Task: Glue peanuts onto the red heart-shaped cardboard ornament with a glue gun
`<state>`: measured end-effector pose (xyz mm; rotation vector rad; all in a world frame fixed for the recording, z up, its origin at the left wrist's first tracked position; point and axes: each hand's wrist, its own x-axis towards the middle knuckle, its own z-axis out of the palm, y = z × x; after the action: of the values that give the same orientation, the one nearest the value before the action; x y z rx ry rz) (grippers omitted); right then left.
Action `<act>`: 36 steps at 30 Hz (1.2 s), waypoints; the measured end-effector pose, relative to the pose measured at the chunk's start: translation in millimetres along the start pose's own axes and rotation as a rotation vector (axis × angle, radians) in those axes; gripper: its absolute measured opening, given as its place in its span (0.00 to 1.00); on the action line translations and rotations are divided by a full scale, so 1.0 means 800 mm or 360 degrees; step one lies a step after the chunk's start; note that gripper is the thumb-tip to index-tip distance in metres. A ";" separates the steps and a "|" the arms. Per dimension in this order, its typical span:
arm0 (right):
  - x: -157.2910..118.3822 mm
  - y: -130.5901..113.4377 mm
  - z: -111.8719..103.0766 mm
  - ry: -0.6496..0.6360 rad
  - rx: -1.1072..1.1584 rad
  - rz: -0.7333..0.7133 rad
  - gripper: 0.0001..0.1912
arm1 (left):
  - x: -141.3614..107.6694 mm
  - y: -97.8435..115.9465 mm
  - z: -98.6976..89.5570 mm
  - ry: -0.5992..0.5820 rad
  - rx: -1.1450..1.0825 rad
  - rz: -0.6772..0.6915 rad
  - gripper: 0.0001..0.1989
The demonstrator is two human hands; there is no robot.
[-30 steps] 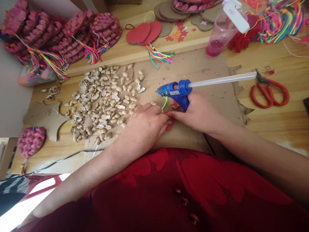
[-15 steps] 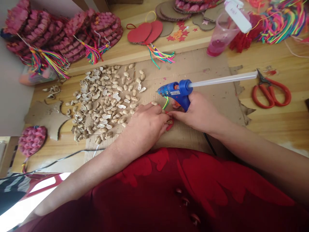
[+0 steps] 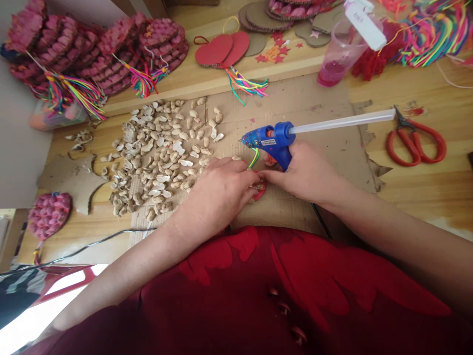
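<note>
My right hand (image 3: 308,172) is wrapped round the handle of a blue glue gun (image 3: 271,140), whose nozzle points left. A long white glue stick (image 3: 343,121) sticks out of its back. My left hand (image 3: 223,190) is palm down, its fingers closed about a peanut shell (image 3: 257,186) at a small red piece (image 3: 260,194). The hand hides most of that red piece. The tip of my right thumb meets the left fingers there. Green and yellow cords (image 3: 254,157) show just beyond the fingers, below the nozzle.
Peanut shells (image 3: 158,148) lie heaped at left on a cardboard sheet (image 3: 310,106). Red-handled scissors (image 3: 416,143) are at right. Behind stand a cup of pink liquid (image 3: 330,74), red hearts (image 3: 212,52) and stacked pink shell-covered pieces (image 3: 162,42). A black cable (image 3: 84,249) runs at left.
My left hand has shifted slightly left and down, showing a little more of the red piece. The right hand and the glue gun have hardly moved.
</note>
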<state>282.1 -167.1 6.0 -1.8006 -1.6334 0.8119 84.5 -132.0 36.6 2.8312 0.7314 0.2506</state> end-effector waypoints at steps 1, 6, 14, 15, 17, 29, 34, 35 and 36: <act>0.000 0.000 0.000 0.0014 0.0008 -0.0004 0.15 | -0.001 -0.002 0.000 0.0025 -0.0029 0.0003 0.08; 0.000 0.002 0.000 -0.0003 0.0035 -0.0018 0.14 | -0.011 -0.012 0.001 0.0156 -0.0186 -0.0015 0.06; -0.001 -0.001 0.000 -0.0027 -0.0004 0.0031 0.13 | -0.013 -0.010 0.010 0.0253 -0.0316 0.0001 0.04; -0.001 -0.002 0.000 -0.0026 -0.0005 0.0021 0.13 | -0.012 -0.009 0.012 0.0263 -0.0315 0.0010 0.04; -0.002 -0.002 -0.001 -0.0018 0.0001 -0.0018 0.11 | -0.010 -0.008 0.013 0.0277 -0.0312 0.0031 0.04; -0.003 -0.001 0.001 0.0011 -0.0041 -0.0093 0.14 | -0.008 -0.008 0.015 0.0258 -0.0269 0.0034 0.06; -0.003 -0.003 0.000 0.0012 -0.0103 -0.0057 0.13 | -0.008 -0.008 0.014 0.0234 -0.0255 0.0029 0.05; -0.003 -0.004 0.000 0.0008 -0.0121 -0.0043 0.13 | -0.008 -0.007 0.014 0.0225 -0.0247 0.0024 0.06; -0.003 -0.004 -0.001 0.0002 -0.0136 -0.0033 0.13 | -0.007 -0.007 0.013 0.0215 -0.0241 0.0021 0.06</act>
<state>280.1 -169.0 9.1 -1.8386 -1.7070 0.7416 79.1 -131.6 24.2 2.6961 0.6890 0.4825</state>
